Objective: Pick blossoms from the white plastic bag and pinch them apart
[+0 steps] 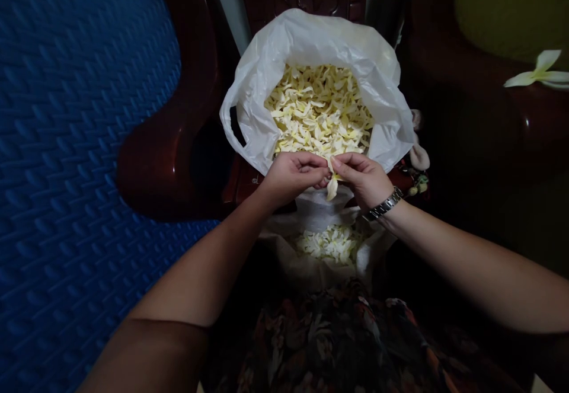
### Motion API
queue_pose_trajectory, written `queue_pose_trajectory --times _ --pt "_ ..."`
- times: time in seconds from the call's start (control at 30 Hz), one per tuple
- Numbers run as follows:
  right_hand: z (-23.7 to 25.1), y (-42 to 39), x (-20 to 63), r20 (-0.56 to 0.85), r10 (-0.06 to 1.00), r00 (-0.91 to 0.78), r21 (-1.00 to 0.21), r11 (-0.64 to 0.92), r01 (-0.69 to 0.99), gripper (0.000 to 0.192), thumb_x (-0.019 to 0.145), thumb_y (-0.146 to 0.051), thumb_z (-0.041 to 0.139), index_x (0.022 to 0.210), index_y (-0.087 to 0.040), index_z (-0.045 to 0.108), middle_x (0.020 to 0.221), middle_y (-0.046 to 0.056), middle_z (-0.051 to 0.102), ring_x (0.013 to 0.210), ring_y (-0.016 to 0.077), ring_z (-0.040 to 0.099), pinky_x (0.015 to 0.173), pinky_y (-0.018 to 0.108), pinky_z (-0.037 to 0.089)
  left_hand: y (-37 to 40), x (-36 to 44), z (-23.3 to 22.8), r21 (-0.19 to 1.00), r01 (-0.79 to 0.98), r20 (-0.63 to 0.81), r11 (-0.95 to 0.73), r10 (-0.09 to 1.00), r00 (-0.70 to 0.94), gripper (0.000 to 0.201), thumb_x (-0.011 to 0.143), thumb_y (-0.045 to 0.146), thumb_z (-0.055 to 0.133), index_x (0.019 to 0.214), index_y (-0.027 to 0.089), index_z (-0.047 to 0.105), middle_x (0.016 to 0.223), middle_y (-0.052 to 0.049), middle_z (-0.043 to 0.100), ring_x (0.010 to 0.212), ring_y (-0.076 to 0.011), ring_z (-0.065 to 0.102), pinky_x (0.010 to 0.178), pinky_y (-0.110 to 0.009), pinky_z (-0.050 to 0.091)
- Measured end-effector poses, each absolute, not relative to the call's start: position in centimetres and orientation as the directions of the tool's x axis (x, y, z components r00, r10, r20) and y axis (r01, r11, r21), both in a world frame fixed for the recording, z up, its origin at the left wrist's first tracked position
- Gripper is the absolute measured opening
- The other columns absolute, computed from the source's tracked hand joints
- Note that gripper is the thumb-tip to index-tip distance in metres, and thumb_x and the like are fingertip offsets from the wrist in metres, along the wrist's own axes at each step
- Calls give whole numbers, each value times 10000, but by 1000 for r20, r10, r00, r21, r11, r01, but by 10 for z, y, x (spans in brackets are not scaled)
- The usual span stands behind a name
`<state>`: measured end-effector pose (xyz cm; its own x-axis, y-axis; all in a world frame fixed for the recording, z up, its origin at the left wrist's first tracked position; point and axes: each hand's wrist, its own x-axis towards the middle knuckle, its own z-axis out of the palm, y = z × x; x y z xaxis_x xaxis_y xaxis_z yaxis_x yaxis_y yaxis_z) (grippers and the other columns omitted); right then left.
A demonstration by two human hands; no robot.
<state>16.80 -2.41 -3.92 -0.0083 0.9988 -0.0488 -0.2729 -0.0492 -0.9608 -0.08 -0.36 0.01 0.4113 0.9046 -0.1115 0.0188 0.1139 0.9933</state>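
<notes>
Head view, looking down: I see a white plastic bag (311, 43) standing open on a dark red chair (169, 150), well filled with loose pale yellow-white petals (320, 111). Nearer, a second, smaller bag or cloth (311, 262) on the lap holds a thinner heap of the same petals (331, 243). Judging by the heaps, I'd put the plucking well along; how much is left I cannot tell. One whole flower (540, 73) lies far right on another chair's arm. Left hand (293, 176) and right hand (362, 176) meet just at the big bag's near rim, fingers curled, tips touching, both pinching one flower; a single petal (331, 188) hangs below the fingertips. Right wrist carries a metal watch (384, 204). Blue textured mat (66, 144) fills the left.
</notes>
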Motion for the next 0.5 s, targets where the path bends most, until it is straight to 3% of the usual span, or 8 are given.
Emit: queue_pose_trajectory --times 0.5 --pt "-40 -25 170 -7 1000 -9 -984 -8 -176 342 712 -515 851 800 -212 720 786 4 720 705 142 628 737 324 537 -2 -4 1 993 97 -98 64 911 401 45 755 156 714 754 123 743 607 -20 705 548 -90 643 587 -200 548"
